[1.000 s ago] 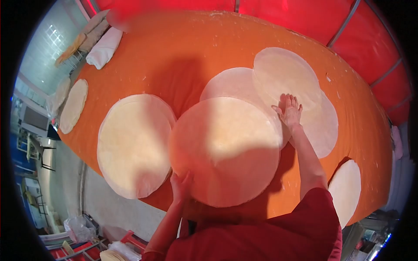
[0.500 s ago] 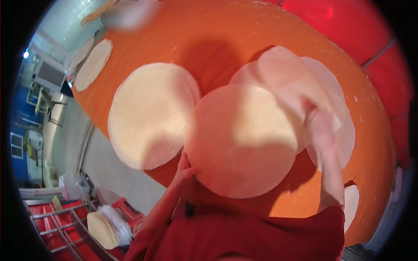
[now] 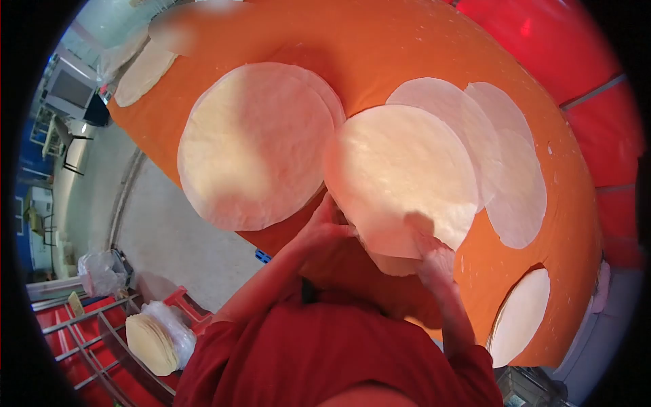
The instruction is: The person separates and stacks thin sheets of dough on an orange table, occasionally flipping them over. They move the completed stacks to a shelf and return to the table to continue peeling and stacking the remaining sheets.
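Note:
A pale, thin round flatbread (image 3: 407, 163) lies in front of me on a stack of the same kind. At its near left edge is my left hand (image 3: 329, 224), fingers closed on the rim. My right hand (image 3: 435, 259) pinches the near right part of that rim. Between my hands the near edge is raised a little, and a lower flatbread (image 3: 395, 266) shows beneath it. To the left rests a larger pile of round flatbreads (image 3: 251, 149). Partly overlapping flatbreads (image 3: 515, 183) spread out on the right, just beyond the middle stack.
An orange-covered table (image 3: 380, 54) carries everything. Another flatbread (image 3: 522, 319) sits near its right edge, and one more (image 3: 146, 73) at the far left corner. Lower left, a rack (image 3: 95, 339) holds stacked flatbreads (image 3: 150, 344) beside clear plastic. Red panels (image 3: 542, 41) border the far right.
My right hand has come from the right-hand flatbreads to the near edge of the middle one, and the blurred flatbread it was moving is down. My left hand shifted slightly up and right.

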Action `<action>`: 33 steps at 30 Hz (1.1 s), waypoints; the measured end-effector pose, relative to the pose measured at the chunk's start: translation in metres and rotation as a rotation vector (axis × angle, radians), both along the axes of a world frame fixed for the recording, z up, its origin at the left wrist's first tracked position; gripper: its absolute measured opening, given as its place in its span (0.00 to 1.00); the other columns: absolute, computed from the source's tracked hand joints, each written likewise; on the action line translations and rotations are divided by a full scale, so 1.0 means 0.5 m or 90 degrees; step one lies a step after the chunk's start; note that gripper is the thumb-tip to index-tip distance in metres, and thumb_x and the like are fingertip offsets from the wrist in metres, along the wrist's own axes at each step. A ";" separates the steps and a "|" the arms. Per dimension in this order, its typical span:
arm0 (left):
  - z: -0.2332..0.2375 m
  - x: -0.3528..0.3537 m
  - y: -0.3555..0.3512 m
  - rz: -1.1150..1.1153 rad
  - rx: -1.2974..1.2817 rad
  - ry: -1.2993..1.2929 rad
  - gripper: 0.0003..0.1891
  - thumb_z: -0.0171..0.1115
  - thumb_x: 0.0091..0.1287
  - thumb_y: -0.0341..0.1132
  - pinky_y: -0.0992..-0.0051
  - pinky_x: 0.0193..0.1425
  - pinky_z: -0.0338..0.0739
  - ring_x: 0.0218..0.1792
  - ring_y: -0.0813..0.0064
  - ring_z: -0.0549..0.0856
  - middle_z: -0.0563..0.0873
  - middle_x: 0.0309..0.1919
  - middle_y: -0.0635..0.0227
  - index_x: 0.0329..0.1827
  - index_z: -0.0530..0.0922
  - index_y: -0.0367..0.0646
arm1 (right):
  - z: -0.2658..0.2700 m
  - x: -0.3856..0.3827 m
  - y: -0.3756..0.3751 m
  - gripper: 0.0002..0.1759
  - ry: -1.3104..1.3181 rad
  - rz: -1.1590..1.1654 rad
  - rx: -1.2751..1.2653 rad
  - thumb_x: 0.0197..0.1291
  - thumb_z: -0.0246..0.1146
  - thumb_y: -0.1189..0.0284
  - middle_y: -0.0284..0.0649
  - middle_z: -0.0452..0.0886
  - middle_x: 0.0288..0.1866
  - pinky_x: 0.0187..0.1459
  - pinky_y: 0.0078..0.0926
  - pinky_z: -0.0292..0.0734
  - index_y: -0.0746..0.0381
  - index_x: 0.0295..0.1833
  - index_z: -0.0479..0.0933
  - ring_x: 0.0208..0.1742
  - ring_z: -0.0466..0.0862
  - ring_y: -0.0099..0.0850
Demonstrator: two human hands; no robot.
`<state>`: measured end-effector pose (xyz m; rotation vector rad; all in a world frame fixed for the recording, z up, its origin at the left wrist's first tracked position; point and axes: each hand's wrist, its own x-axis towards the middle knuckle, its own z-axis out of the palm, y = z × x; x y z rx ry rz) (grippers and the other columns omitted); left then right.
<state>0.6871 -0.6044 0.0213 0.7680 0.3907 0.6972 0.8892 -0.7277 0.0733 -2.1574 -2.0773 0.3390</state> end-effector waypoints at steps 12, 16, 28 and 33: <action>-0.067 0.015 0.017 0.047 0.182 0.181 0.38 0.62 0.49 0.23 0.77 0.56 0.64 0.53 0.75 0.68 0.67 0.52 0.67 0.61 0.51 0.41 | -0.064 -0.097 0.044 0.32 0.081 -0.052 0.000 0.38 0.60 0.75 0.47 0.71 0.50 0.48 0.36 0.66 0.61 0.56 0.64 0.48 0.73 0.42; -0.084 0.014 0.023 0.063 0.180 0.152 0.29 0.57 0.57 0.27 0.74 0.55 0.66 0.52 0.74 0.70 0.68 0.51 0.67 0.60 0.54 0.41 | 0.033 -0.027 0.071 0.20 0.291 -0.197 0.014 0.42 0.55 0.83 0.43 0.78 0.40 0.42 0.26 0.71 0.66 0.46 0.72 0.40 0.78 0.36; -0.026 0.020 0.005 0.043 -0.195 0.002 0.18 0.44 0.64 0.30 0.66 0.52 0.69 0.51 0.68 0.72 0.69 0.53 0.63 0.58 0.60 0.42 | -0.057 -0.096 0.023 0.19 0.233 -0.086 0.129 0.37 0.59 0.80 0.48 0.76 0.27 0.31 0.31 0.74 0.65 0.42 0.72 0.27 0.78 0.39; -0.095 -0.007 0.002 0.104 -0.078 0.220 0.17 0.50 0.58 0.24 0.73 0.44 0.71 0.40 0.75 0.76 0.76 0.39 0.68 0.51 0.64 0.38 | 0.137 0.206 0.015 0.10 0.506 -0.204 0.199 0.56 0.51 0.71 0.40 0.77 0.37 0.40 0.24 0.74 0.65 0.41 0.71 0.37 0.77 0.28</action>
